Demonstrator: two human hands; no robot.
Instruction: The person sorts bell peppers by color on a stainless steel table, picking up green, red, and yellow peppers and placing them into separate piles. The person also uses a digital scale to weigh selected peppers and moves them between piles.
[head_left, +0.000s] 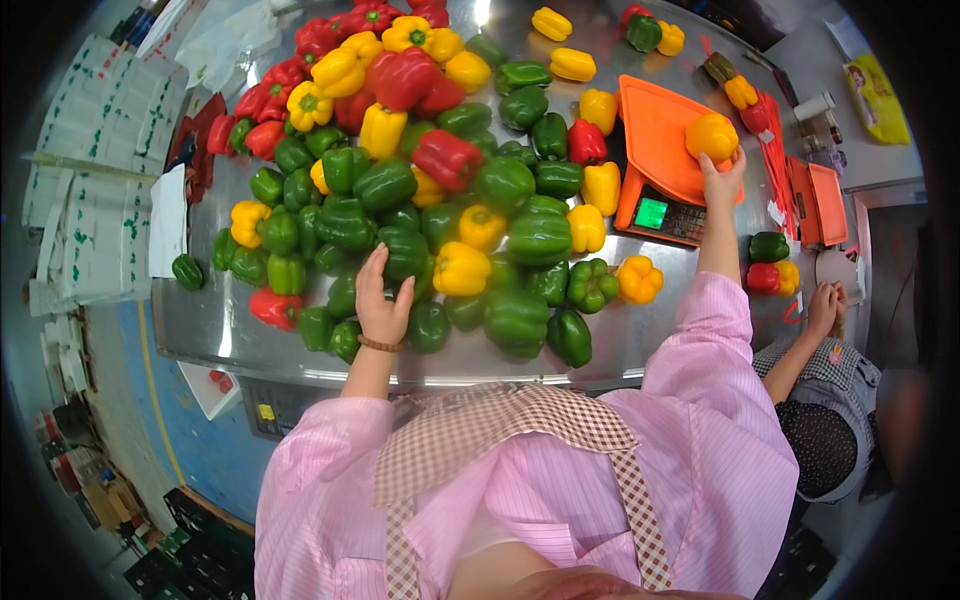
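My right hand (724, 176) has its fingers around a yellow bell pepper (711, 137) at the orange pan (664, 154) of a digital scale. Whether the pepper rests on the pan is hard to tell. Below the pan, the scale's display (650, 213) glows green. My left hand (384, 306) lies at the near side of a large heap of peppers, fingers spread, against a green bell pepper (403, 253). Close to it are another yellow bell pepper (461, 268) and a green one (428, 328). Red bell peppers (409, 79) sit mostly towards the heap's far side.
The heap covers much of a steel table (225, 334). Along its right side lie groups of mixed-colour peppers (772, 277) and red strips (776, 165). A co-worker's hands (825, 307) are near a second orange scale (825, 202). White foam boxes (97, 172) are stacked left.
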